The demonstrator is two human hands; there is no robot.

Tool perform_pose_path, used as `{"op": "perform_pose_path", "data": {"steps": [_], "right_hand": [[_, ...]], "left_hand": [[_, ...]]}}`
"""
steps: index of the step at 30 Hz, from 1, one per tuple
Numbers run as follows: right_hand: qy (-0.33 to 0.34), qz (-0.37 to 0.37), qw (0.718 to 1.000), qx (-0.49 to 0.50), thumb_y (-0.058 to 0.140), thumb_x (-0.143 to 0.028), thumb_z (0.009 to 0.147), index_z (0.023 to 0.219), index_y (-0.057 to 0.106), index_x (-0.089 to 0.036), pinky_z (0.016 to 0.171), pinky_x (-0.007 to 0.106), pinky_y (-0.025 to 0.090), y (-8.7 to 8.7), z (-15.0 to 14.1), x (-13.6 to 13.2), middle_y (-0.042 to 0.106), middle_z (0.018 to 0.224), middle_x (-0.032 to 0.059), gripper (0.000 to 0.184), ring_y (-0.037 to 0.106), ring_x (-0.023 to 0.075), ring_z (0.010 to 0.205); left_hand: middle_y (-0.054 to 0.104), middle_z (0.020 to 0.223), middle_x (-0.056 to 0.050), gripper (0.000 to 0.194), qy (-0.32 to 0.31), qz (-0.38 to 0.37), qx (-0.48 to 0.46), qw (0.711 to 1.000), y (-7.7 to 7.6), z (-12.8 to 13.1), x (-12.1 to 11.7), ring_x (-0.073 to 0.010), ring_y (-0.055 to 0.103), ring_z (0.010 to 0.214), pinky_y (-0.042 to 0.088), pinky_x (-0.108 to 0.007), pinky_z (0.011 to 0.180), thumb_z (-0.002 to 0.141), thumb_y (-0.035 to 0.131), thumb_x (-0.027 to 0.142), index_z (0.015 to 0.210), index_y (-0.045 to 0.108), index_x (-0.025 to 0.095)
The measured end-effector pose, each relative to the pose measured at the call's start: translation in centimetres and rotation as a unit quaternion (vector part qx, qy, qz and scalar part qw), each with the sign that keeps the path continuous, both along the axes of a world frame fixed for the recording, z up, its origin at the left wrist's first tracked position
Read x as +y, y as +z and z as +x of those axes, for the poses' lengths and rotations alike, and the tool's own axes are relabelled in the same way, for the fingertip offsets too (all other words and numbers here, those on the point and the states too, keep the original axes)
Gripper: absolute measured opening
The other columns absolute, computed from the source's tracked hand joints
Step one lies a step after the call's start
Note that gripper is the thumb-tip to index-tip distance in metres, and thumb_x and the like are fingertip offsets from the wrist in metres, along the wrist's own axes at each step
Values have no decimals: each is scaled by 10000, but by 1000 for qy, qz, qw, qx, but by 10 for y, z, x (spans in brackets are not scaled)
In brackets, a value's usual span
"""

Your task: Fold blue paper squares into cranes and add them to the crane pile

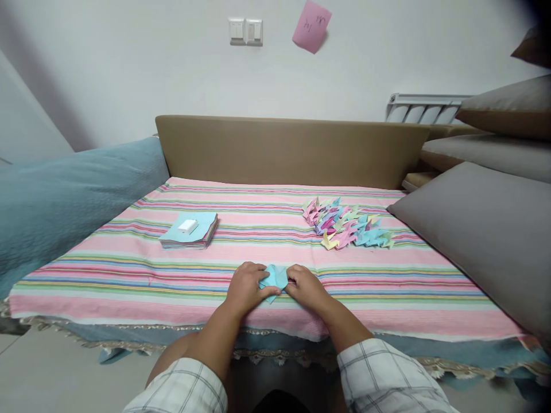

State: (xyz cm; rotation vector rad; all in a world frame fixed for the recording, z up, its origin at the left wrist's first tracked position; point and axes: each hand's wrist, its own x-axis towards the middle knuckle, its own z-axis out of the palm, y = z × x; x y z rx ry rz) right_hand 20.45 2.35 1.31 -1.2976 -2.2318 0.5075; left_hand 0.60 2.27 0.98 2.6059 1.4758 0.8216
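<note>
A small light-blue paper piece [274, 279], partly folded, lies on the striped cloth [267, 229] near its front edge. My left hand [246, 287] pinches its left side with curled fingers. My right hand [305, 287] presses and pinches its right side. Both hands rest on the cloth, and they hide part of the paper.
A stack of coloured paper squares [189, 231] with a small white block on top lies at the left. A heap of folded paper cranes [346, 225] lies at the right. Grey cushions [482, 241] flank the right side, a blue blanket [64, 201] the left.
</note>
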Motion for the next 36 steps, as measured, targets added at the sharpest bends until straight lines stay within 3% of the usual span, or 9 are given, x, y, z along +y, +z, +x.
{"op": "perform_pose_path", "data": {"steps": [10, 16, 20, 23, 30, 36], "right_hand": [[3, -10, 999, 32, 602, -204, 755, 842, 674, -199, 793, 283, 393, -4, 1, 1, 611, 876, 43, 113, 533, 170, 860], [-2, -15, 999, 34, 614, -211, 754, 836, 678, -207, 793, 292, 400, -2, 0, 0, 612, 875, 43, 105, 536, 175, 865], [-1, -9, 999, 31, 617, -210, 756, 832, 674, -209, 803, 294, 398, -2, 0, -1, 613, 880, 41, 96, 538, 175, 873], [-3, -6, 1000, 25, 617, -209, 755, 833, 670, -210, 797, 293, 397, -4, -1, 0, 610, 876, 38, 94, 537, 173, 868], [-11, -17, 999, 31, 618, -196, 736, 980, 643, -218, 821, 287, 381, -6, -2, 1, 615, 951, 41, 246, 524, 178, 917], [-16, -24, 1000, -5, 547, -177, 748, 745, 624, -186, 663, 237, 352, 0, -3, 0, 567, 748, 18, 78, 506, 151, 748]], "left_hand": [[640, 1001, -76, 385, -37, 51, -25, 998, 6, -9, -3, -241, 531, 943, 409, -376, 813, 581, 692, 591, 672, 705, 217], [662, 771, -35, 283, -52, 21, 29, 998, 12, -13, -5, -183, 550, 768, 376, -341, 743, 737, 632, 475, 637, 687, 216], [659, 806, -30, 212, -48, -3, 38, 998, 15, -6, -13, -193, 547, 829, 356, -352, 788, 775, 610, 416, 833, 681, 224], [647, 921, -28, 298, -33, -20, 36, 999, 15, 1, -20, -215, 528, 917, 329, -376, 835, 741, 633, 391, 1008, 639, 258], [602, 926, -26, 453, 0, -55, 38, 998, 12, 8, -25, -230, 501, 931, 299, -393, 834, 690, 660, 452, 1115, 594, 306], [601, 926, -30, 397, -20, -39, 30, 999, 13, 10, -26, -215, 493, 915, 267, -414, 872, 753, 598, 462, 1127, 598, 328]]}}
